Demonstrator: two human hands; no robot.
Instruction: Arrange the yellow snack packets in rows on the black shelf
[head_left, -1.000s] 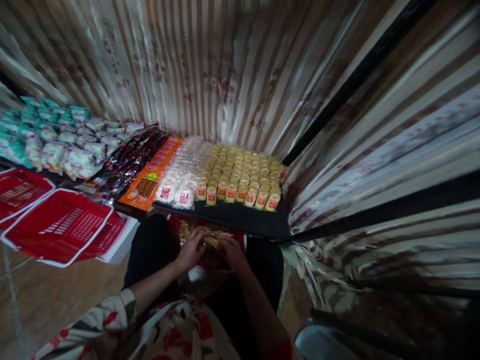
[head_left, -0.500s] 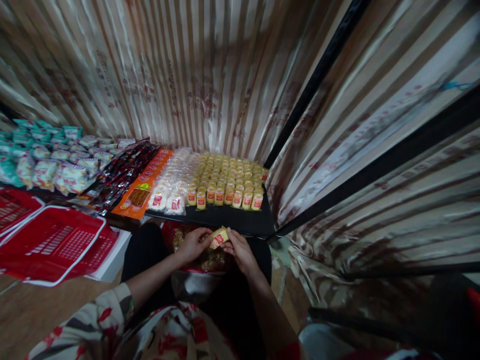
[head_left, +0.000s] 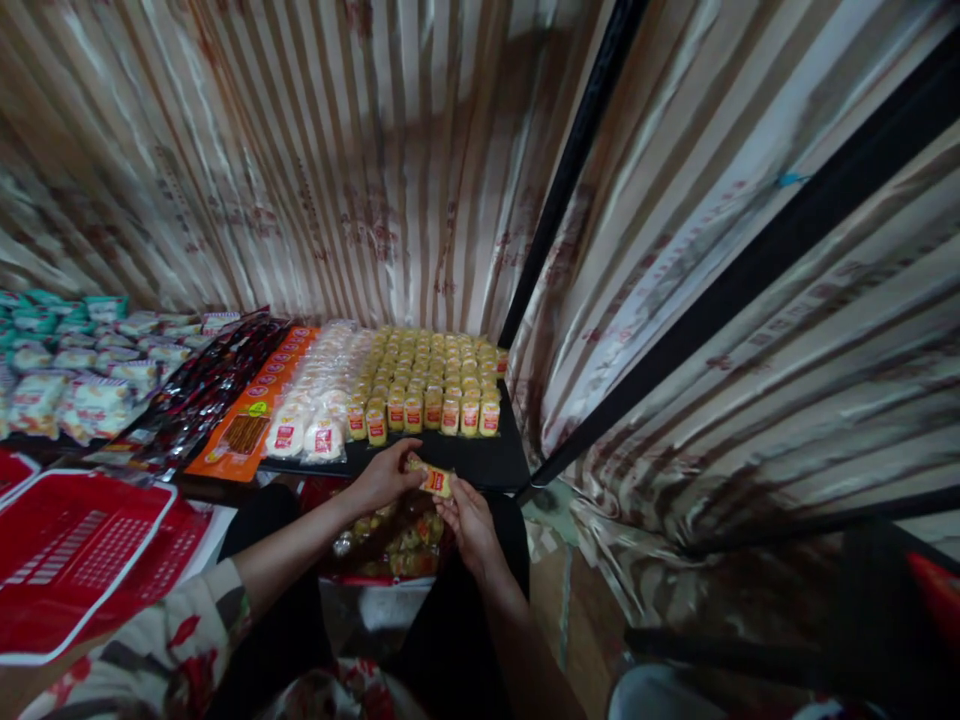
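Observation:
Between my two hands is one small yellow snack packet [head_left: 433, 479] with a red label, held above a red box [head_left: 352, 578]. My left hand [head_left: 386, 475] pinches its left end, and my right hand [head_left: 466, 512] grips the right end. Inside the box, between my knees, lie several more wrapped yellow snacks [head_left: 409, 550]. Just beyond my hands, rows of matching yellow packets [head_left: 433, 405] stand upright on a black tabletop [head_left: 491, 462].
Left of the yellow rows lie white round packets [head_left: 304, 430], an orange bag [head_left: 244, 430], dark glossy packets [head_left: 195, 385] and white-and-green packets [head_left: 97, 400]. A red bag with white handles [head_left: 82, 560] is at lower left. Black poles [head_left: 555, 200] and striped curtains [head_left: 375, 150] enclose the table.
The view has shifted, so the table sits lower and further left. Both hands still hold the yellow packet, now closer to the table's edge in view, and more of the box's contents shows.

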